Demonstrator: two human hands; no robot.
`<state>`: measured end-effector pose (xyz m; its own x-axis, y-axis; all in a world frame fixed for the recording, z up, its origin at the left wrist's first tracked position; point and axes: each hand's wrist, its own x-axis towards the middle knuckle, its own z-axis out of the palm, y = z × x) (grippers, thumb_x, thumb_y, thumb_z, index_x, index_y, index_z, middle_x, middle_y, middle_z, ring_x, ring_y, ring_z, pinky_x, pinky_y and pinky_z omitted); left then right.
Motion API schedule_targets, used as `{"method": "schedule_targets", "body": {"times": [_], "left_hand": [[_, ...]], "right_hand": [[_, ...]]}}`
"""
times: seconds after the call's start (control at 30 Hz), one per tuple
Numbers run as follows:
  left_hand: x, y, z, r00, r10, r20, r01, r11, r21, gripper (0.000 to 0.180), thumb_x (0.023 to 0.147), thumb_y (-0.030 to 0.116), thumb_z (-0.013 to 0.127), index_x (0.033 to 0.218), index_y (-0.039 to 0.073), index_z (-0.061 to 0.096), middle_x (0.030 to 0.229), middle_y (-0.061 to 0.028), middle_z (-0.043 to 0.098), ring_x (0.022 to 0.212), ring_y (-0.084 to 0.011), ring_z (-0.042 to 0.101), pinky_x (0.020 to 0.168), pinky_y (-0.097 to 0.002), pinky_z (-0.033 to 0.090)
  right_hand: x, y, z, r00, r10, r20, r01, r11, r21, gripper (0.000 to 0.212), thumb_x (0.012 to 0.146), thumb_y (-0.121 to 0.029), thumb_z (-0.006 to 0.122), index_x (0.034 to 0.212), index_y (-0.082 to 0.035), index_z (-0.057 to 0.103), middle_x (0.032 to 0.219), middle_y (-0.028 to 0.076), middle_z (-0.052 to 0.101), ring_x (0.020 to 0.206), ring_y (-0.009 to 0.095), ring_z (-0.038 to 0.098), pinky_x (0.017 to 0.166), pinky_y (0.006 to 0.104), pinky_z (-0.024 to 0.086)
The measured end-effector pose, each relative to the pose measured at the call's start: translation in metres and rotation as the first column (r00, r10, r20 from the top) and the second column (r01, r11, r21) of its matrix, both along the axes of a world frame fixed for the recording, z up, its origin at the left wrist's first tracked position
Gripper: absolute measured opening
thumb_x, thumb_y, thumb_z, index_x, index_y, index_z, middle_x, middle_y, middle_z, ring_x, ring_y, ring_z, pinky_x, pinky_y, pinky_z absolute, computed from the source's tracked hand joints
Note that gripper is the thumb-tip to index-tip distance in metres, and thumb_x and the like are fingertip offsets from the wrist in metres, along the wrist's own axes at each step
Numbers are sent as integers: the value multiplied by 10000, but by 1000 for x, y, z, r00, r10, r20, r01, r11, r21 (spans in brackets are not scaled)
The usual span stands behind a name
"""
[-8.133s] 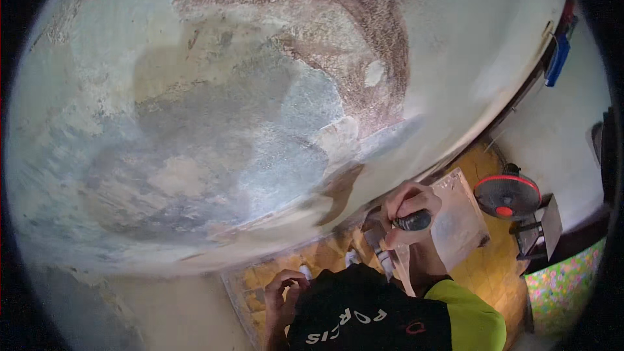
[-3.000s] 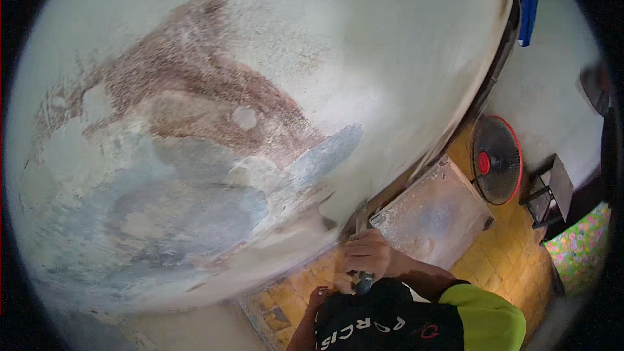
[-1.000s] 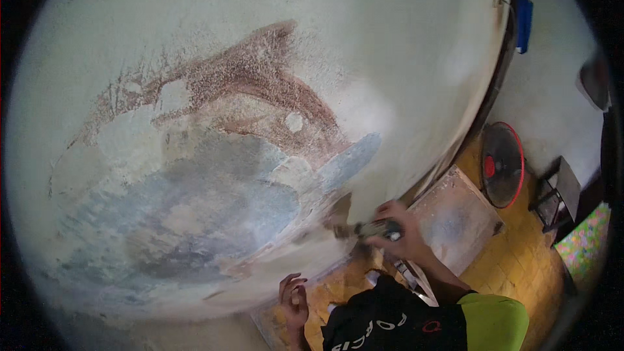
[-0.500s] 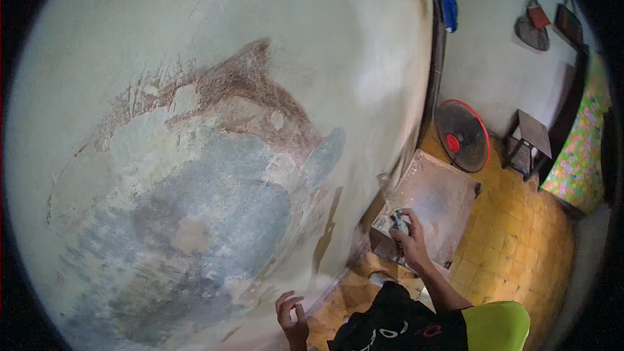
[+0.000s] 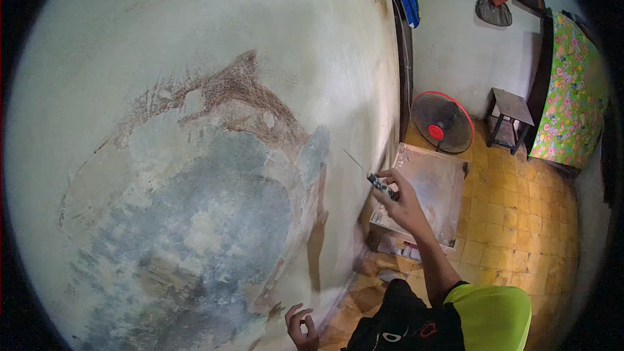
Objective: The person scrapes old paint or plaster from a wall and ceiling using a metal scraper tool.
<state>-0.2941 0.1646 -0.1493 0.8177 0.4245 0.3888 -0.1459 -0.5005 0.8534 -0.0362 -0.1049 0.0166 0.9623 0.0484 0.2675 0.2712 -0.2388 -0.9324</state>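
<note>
My right hand point(image 5: 404, 205) grips the dark, pale-flecked handle of a putty knife point(image 5: 382, 186). Its thin blade, seen nearly edge-on, points up and left toward the wall point(image 5: 351, 84), apparently just short of it. Low in the picture, my left hand point(image 5: 301, 328) is open beside the wall, fingers loosely curled and apart, holding nothing. A large grey-blue patch point(image 5: 240, 201) covers much of the wall's lower left. Above it curves a rough brown scraped area point(image 5: 244, 91) where the paint is gone. My arm's shadow falls on the wall between the patch and the putty knife.
A low, dusty table point(image 5: 435, 182) stands against the wall, right of my right hand. Behind it are a red-rimmed fan point(image 5: 448, 117) and a small dark stool point(image 5: 510, 114). Flowered green cloth point(image 5: 565, 97) hangs at the far right, above yellow floor tiles point(image 5: 513, 221).
My right hand has moved up and left with the putty knife, turning the blade toward the wall. My view has shifted right. My left hand stays low and empty.
</note>
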Motion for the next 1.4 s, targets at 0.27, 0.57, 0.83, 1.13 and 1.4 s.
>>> {"method": "schedule_targets", "body": {"times": [0.27,0.57,0.83,1.13,1.4], "left_hand": [[-12,12,-5,998,47,-50,-49,998,-42,153,883,11,581,986,45,688,1173,-140,623,1116,-272,567,754,-309,482],[1,23,-8,998,-19,56,10,987,160,155,898,12,563,990,51,682,1155,-145,627,1101,-264,568,755,-318,480],[14,3,27,997,-68,-23,70,996,60,154,901,15,561,1001,35,678,1153,-152,615,1053,-261,590,825,-327,496],[14,9,14,998,-50,-26,49,998,-26,130,906,107,591,958,34,684,1082,-154,636,1017,-272,605,775,-340,506],[6,-3,25,995,-85,-42,78,987,-140,137,872,7,556,946,25,670,1078,-161,628,1026,-273,610,829,-360,499]], "right_hand": [[30,38,11,964,-187,191,203,977,-71,323,899,-142,651,1192,-8,666,970,212,715,797,236,699,742,339,537],[33,41,20,923,-279,263,294,956,-17,299,901,-148,641,1155,5,679,936,230,711,792,279,728,738,346,554],[54,48,11,908,-243,342,280,958,-62,278,906,-177,638,1104,9,694,781,255,664,685,331,701,665,386,533],[35,49,21,932,-228,283,273,953,-131,255,930,-205,616,1089,-29,708,782,248,668,658,318,693,632,404,525],[14,46,29,932,-244,267,278,955,-100,257,928,-232,608,1033,-26,718,734,250,637,594,343,643,591,410,502]]}}
